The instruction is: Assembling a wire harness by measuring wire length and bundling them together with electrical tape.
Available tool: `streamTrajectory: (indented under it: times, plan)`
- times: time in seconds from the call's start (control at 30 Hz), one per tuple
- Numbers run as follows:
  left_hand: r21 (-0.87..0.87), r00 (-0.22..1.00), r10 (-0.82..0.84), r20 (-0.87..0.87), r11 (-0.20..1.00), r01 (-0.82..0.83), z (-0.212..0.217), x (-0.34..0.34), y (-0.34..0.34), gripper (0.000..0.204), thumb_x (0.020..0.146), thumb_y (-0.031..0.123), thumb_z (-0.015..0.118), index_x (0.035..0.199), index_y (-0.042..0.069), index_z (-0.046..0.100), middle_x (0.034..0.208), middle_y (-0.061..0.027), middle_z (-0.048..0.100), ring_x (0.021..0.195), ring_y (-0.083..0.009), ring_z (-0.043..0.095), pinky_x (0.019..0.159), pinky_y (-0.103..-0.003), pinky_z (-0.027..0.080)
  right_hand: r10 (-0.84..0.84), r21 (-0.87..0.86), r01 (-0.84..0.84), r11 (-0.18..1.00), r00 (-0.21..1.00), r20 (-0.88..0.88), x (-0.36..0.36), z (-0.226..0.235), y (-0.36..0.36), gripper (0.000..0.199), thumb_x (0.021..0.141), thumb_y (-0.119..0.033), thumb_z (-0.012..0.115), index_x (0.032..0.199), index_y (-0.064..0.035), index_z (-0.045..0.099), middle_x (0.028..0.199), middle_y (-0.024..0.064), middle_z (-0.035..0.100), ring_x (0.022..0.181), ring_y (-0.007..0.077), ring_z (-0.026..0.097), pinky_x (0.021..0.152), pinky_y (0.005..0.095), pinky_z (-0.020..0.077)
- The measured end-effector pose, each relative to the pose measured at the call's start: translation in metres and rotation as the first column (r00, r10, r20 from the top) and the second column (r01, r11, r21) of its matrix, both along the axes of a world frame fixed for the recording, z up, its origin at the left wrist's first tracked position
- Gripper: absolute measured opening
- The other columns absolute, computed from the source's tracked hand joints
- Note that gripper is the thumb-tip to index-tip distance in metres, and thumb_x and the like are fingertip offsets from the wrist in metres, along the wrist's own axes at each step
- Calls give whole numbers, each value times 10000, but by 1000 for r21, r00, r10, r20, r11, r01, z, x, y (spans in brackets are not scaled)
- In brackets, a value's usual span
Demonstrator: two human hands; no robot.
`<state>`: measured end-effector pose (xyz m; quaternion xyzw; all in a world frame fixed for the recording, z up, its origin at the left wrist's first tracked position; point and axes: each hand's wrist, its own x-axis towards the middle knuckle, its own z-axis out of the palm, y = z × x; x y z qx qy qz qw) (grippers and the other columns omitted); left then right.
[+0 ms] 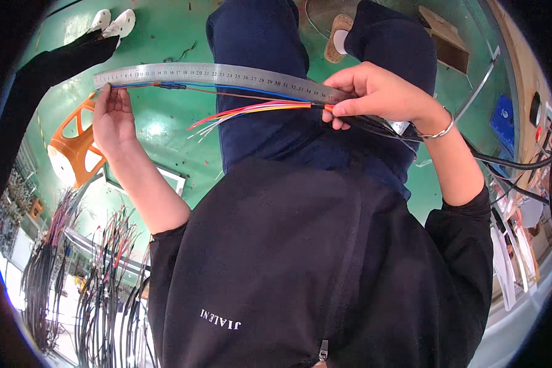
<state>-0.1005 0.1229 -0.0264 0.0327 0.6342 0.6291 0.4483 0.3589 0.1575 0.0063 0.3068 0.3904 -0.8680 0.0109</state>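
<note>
A long steel ruler (196, 73) stretches across my lap, slightly bowed in this view. At its left end my left hand (113, 119) pinches the tip of a thin brown and blue wire pair (245, 93) against the edge. A small blue connector (173, 86) sits along those wires. My right hand (377, 95) is closed round the ruler's right part and a black-sheathed cable (383, 127). From the sheath's end, red, yellow and white wires (257, 108) fan out leftward, their tips loose below the ruler. The right fingertips partly hide the sheath end.
An orange stool (73, 144) stands on the green floor at left. Bundles of dark cables (101, 294) hang at lower left. Another person's dark sleeve or leg (49, 73) and white shoes (119, 24) show at upper left. A cardboard box (446, 40) and a blue object (503, 122) lie right.
</note>
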Motion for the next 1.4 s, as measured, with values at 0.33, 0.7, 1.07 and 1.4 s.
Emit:
streamTrajectory:
  times: [0.33,0.7,1.07,1.4]
  plan:
    - [-14,1000,8,9,1000,-8,-3,-3,1,103,911,0,645,1001,-47,629,943,-116,678,836,-189,665,761,-269,594,-2,20,2,1000,1000,-9,0,-1,-1,297,929,-66,644,1195,61,609,969,82,703,800,114,662,747,245,540]
    - [-7,999,-47,-15,999,46,2,5,2,159,924,41,652,1055,-47,633,971,-118,673,838,-193,657,790,-294,587,6,20,-6,1000,1000,8,1,-4,-5,270,938,-55,607,1183,50,569,990,84,689,834,130,667,776,264,543]
    - [-162,971,-176,-161,975,150,20,23,-8,274,984,138,568,1130,-92,602,1044,-190,677,968,-298,684,860,-373,574,36,-69,-36,997,999,-11,3,8,-26,205,975,-130,588,1101,7,503,983,105,681,862,147,679,771,286,547]
    - [-25,995,-94,-9,995,94,16,46,1,241,997,126,542,1092,-95,555,1160,-267,618,1097,-381,631,965,-442,531,-316,-10,318,948,945,89,17,28,-30,369,867,-27,648,1180,10,456,1116,169,668,954,236,691,838,332,563]
